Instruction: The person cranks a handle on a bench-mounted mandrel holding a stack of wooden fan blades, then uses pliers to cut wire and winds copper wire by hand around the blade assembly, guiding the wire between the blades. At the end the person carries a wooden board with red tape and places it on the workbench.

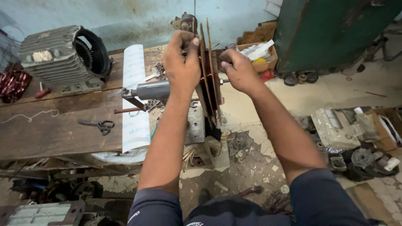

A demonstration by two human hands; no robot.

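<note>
A coil-winding rig (155, 89) with a grey cylinder body is fixed at the right end of a wooden bench (58, 129). Its brown flat former plates (210, 75) stand on edge, with thin copper wire between them. My left hand (181, 62) is clasped over the left plate's top edge. My right hand (237, 70) pinches at the right side of the plates, fingers closed near the spindle; the wire in them is too fine to make out.
A grey finned motor housing (63, 54) sits at the bench's back left. Black-handled scissors (99, 125) and a white sheet of insulating paper (135, 100) lie on the bench. A cardboard box (261, 56) stands behind. Motor parts (356, 150) litter the cracked floor right.
</note>
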